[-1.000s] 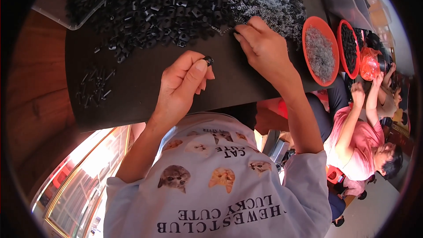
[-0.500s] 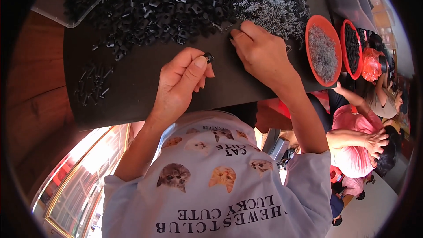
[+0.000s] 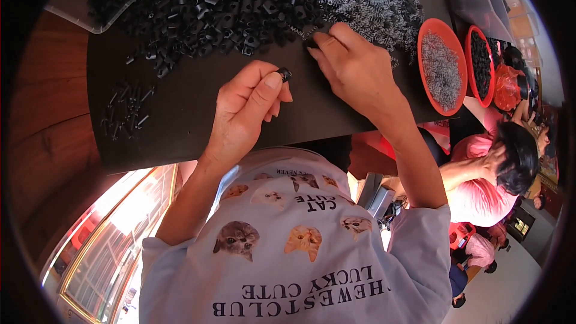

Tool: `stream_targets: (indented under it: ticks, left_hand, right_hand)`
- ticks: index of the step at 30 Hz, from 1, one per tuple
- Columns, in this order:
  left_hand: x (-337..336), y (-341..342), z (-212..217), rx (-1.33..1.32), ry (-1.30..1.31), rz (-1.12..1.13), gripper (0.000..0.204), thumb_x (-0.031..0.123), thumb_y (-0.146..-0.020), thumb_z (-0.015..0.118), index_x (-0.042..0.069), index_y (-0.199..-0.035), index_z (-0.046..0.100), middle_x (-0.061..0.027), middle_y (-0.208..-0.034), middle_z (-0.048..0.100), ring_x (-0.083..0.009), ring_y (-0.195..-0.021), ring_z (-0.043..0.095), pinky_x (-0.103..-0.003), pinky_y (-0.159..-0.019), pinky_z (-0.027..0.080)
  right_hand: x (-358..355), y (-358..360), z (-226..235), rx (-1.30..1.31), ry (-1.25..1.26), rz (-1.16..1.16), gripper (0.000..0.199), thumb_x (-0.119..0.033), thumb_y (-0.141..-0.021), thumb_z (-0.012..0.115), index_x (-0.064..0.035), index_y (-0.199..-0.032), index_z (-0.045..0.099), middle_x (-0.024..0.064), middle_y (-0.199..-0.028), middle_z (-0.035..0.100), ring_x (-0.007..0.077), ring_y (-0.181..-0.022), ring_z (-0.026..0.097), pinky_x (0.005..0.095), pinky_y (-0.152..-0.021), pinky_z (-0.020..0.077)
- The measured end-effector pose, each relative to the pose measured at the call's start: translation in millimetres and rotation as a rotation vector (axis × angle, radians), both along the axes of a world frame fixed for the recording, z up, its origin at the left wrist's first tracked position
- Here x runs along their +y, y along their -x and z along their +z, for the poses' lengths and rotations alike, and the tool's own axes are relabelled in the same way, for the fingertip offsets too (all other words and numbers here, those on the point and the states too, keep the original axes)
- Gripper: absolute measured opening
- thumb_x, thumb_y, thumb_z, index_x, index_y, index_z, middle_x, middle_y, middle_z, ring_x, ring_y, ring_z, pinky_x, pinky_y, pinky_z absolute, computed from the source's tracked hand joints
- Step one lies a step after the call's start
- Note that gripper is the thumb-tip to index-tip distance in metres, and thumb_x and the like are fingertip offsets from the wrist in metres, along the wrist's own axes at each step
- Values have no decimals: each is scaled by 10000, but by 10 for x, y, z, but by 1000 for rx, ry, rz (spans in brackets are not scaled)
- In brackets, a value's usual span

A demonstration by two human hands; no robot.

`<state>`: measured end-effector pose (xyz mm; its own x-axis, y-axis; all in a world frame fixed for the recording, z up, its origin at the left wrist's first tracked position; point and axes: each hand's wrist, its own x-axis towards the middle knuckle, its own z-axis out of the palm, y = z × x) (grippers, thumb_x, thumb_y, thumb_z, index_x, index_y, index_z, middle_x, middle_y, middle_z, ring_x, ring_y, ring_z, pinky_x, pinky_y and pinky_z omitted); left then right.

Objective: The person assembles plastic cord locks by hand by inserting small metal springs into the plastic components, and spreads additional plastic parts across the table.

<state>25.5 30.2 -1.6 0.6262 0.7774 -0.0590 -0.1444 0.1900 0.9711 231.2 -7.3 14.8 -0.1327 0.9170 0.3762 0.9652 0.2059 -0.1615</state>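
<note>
My left hand is closed in a pinch over the near part of the table. Between its thumb and forefinger it holds a small black plastic part. To the right, my right hand rests close to the table at the edge of the piles, fingers bent together. At its fingertips shows a small black piece, mostly hidden by the fingers. A loose metal spring lies just beyond those fingertips. The heap of black plastic parts spreads across the far side, beside the pile of small metal springs.
Small black pins lie scattered at the table's left. On the right stand a red bowl of springs and a red bowl of black parts. A clear plastic tub sits at the far left. A person in pink sits at right.
My right hand has shifted slightly away from me and to the left, and a black piece now shows at its fingertips. My left hand is almost still. The person in pink has leaned their head forward.
</note>
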Motion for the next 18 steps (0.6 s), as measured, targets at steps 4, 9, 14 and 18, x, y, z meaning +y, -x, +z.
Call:
stream_targets:
  ticks: [4, 9, 14, 18]
  left_hand:
    - [-7, 3, -13, -13, 21, 16, 231, 225, -1038, 501, 38, -958, 610, 13, -803, 615, -28, -648, 485, -184, -572, 410]
    - [-10, 9, 1, -23, 28, 11, 226, 221, -1036, 503, 37, -959, 610, 10, -805, 616, -28, -648, 484, -183, -571, 408]
    - [-14, 10, 10, -17, 27, 14, 215, 203, -1035, 496, 39, -952, 608, 15, -799, 609, -27, -647, 478, -184, -581, 411]
    - [-15, 7, -1, -29, 30, 13, 210, 199, -1034, 496, 40, -951, 606, 17, -796, 604, -26, -650, 476, -183, -583, 412]
  right_hand:
    - [59, 36, -100, -25, 7, 15, 201, -123, -811, 718, -40, -982, 654, 47, -853, 556, 244, -658, 632, 347, -523, 507]
    - [62, 82, -32, 2, 52, 8, 84, -46, -775, 636, -27, -846, 596, 78, -828, 542, 254, -726, 648, 374, -531, 518]
    - [20, 74, 6, -2, 101, -2, 203, -79, -826, 679, -45, -1023, 648, 57, -901, 566, 256, -730, 644, 364, -559, 519]
    - [20, 73, -30, 10, 61, 13, 201, -85, -828, 681, -38, -1020, 647, 54, -905, 571, 247, -731, 646, 360, -560, 519]
